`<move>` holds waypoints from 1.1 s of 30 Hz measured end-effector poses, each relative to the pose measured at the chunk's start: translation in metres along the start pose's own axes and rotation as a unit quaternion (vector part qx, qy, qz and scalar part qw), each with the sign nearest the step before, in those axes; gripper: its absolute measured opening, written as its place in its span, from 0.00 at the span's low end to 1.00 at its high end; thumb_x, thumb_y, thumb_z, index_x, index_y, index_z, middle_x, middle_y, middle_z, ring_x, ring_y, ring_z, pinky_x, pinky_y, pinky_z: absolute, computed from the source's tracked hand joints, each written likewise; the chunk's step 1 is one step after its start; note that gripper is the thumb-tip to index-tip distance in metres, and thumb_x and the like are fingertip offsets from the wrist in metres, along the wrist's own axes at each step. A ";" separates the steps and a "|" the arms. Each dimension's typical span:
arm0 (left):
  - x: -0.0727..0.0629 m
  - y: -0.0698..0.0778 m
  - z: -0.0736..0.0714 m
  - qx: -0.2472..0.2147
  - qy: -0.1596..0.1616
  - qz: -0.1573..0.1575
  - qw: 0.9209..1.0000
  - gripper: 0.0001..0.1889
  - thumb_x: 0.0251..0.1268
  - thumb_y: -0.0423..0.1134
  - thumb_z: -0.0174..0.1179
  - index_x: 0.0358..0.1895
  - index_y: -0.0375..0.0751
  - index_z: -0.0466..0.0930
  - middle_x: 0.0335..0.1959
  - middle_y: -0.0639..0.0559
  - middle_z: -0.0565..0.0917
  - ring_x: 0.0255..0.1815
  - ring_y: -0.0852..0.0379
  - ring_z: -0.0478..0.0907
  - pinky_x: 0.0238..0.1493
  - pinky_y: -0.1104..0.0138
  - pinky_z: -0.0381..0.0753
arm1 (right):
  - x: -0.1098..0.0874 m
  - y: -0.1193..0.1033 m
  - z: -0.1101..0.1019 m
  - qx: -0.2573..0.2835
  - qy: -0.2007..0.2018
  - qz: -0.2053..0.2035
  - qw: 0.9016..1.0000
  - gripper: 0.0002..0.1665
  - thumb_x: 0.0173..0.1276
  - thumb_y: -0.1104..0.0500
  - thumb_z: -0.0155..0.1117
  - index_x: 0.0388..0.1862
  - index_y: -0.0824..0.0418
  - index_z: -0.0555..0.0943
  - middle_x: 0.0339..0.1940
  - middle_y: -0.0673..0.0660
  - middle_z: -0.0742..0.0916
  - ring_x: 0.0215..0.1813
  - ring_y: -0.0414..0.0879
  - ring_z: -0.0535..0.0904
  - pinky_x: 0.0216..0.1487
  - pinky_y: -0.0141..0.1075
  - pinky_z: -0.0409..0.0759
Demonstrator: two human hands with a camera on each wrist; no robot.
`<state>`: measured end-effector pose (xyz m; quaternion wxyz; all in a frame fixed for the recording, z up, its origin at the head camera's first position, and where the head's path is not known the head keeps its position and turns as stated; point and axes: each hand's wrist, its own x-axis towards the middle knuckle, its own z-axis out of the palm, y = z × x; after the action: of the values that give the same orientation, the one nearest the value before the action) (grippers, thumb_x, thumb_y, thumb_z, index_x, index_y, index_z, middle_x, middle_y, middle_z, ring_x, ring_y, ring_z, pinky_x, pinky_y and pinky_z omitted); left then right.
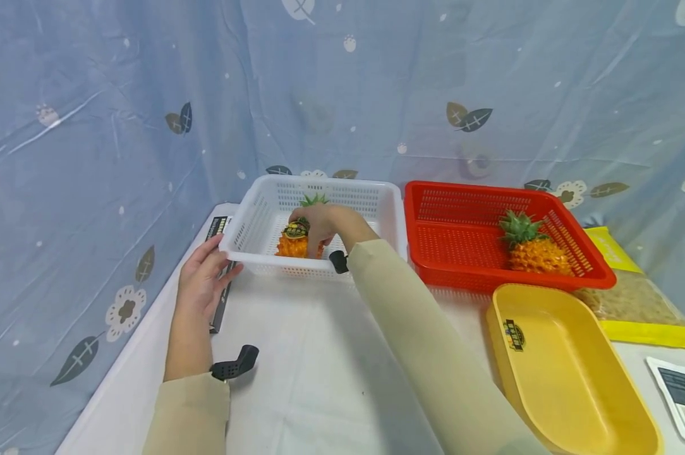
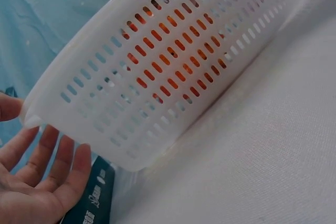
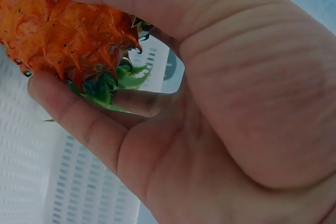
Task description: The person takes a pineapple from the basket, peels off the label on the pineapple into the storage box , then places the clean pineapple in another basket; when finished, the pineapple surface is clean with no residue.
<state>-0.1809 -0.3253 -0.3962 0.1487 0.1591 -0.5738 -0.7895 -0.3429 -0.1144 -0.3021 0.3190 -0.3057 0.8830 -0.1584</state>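
While the blue patterned curtain (image 1: pixel 121 126) covers the far left, the left hand (image 1: pixel 201 278) is at the near-left corner of the white basket (image 1: pixel 263 258), rim pinched between thumb and fingers; fingers fairly straight and spread, hand partly open, palm off the wall. Narrow dark box (image 1: pixel 220 309) with pale lettering lies on the white table (image 1: pixel 297 341) just beside that hand, partly hidden by it and the basket. Black wrist device (image 1: pixel 237 363) sits at the left cuff. Inside the white basket, near its front wall: pineapple (image 1: pixel 291 246), orange body toward the person, green crown toward the back, black-and-gold label (image 1: pixel 296 229) on it. Its orange also shows through the slots in the left wrist view. Right hand (image 1: pixel 318 227) reaches in over the front rim and grasps that pineapple, thumb on one side of the body, fingers on the other, bent round it; gap about as wide as the fruit. Right next to the white basket, the red basket (image 1: pixel 450 243) has a second pineapple (image 1: pixel 538 256) at its right end. Nearer the person: yellow tray (image 1: pixel 570 366). Far right: yellow-banded bag (image 1: pixel 638 297), then a white-edged packet (image 1: pixel 684 392).
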 end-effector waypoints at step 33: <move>-0.003 0.001 0.001 0.011 -0.001 -0.003 1.000 0.27 0.79 0.36 0.53 0.77 0.52 0.68 0.80 0.52 0.61 0.70 0.52 0.69 0.56 0.64 0.86 | -0.022 0.015 -0.014 0.134 0.029 -0.065 0.988 0.61 0.55 0.70 0.78 0.82 0.45 0.58 0.80 0.59 0.63 0.48 0.51 0.81 0.57 0.42 0.87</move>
<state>-0.1782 -0.3235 -0.3945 0.1436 0.1615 -0.5818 -0.7841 -0.3458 -0.0877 -0.2883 0.3201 -0.3120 0.8409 -0.3049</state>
